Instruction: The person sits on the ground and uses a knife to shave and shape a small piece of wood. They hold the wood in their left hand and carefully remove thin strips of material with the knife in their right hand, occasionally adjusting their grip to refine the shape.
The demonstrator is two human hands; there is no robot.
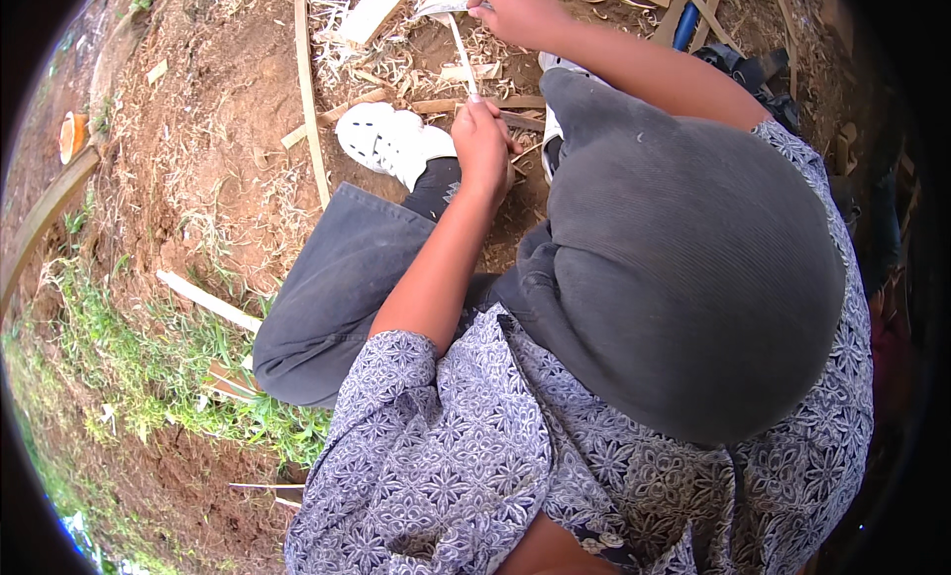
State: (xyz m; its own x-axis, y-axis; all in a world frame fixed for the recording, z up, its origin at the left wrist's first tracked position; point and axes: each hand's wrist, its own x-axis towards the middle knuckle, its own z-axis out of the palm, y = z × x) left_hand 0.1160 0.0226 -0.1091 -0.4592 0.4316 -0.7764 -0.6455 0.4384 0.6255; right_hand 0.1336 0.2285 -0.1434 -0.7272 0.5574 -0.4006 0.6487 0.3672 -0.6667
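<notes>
My left hand [482, 146] is closed around the lower end of a thin pale wood strip [462, 55], which points up and away from me. At the top of the view my right hand [520, 13] grips a knife; its handle is mostly hidden in my fingers. The light-coloured knife blade [442, 7] reaches left from that hand and meets or crosses the strip's far end. Curled wood shavings [396, 72] lie on the soil around and below the strip.
My white clog [384, 141] stands left of my left hand. A long wood strip [308, 100] and a flat board piece [379, 10] lie beyond it. A blue object [686, 26] and black object [758, 75] sit at upper right. Grass [129, 347] grows at left.
</notes>
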